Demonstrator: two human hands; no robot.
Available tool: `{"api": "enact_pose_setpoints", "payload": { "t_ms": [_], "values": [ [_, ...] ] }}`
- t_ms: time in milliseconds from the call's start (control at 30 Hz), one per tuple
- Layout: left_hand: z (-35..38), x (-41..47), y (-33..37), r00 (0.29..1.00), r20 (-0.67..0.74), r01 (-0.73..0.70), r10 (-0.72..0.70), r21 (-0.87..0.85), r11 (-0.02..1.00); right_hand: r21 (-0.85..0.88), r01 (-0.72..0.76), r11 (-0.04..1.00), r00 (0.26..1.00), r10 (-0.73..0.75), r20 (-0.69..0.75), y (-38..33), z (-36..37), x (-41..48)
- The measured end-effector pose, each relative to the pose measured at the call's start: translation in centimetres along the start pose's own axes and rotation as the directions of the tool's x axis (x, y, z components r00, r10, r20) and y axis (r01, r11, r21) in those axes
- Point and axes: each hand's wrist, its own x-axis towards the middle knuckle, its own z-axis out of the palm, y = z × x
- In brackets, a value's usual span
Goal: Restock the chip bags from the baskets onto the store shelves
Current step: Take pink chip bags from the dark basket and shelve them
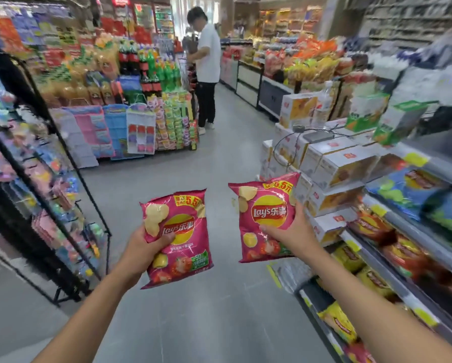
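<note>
I hold two pink Lay's chip bags upright over the aisle floor. My left hand (143, 248) grips the left pink bag (179, 238) by its left edge, thumb across the front. My right hand (291, 231) grips the right pink bag (265, 216) from its right side, thumb on the front. The right bag is higher and closer to the store shelves (403, 260) on my right, which hold blue, red and yellow chip bags. No basket is in view.
Stacked white snack boxes (332, 169) stand at the shelf's end, just beyond the right bag. A black wire rack (62, 195) of hanging goods lines the left. A person in a white shirt (206, 69) stands far down the grey aisle by a drinks display.
</note>
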Motion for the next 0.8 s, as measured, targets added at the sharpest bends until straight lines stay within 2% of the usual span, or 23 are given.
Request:
{"api": "enact_pose_setpoints", "payload": {
  "t_ms": [167, 367, 467, 600, 800],
  "values": [
    [10.0, 6.6, 3.6, 0.962, 0.271, -0.062, 0.046, 0.048, 0.997, -0.007, -0.081, 0.997, 0.968, 0.077, -0.240, 2.3, -8.1, 0.2],
    [24.6, 10.1, 7.6, 0.841, 0.527, -0.138, 0.122, -0.010, 0.990, 0.020, -0.171, 0.985, 0.860, 0.159, -0.484, 5.9, -19.3, -2.3],
    [31.6, 10.1, 9.5, 0.774, 0.612, -0.172, 0.162, -0.042, 0.984, 0.049, -0.196, 0.979, 0.803, 0.190, -0.565, 7.0, -24.6, -4.2],
    [39.6, 9.3, 12.6, 0.702, 0.678, -0.214, 0.217, -0.089, 0.973, -0.006, -0.193, 0.981, 0.716, 0.137, -0.684, 7.3, -30.3, -6.1],
    [47.0, 7.2, 19.3, 0.565, 0.771, -0.235, 0.293, -0.189, 0.953, -0.064, -0.123, 0.990, 0.672, 0.036, -0.740, 4.4, -36.5, -8.5]
  ]
}}
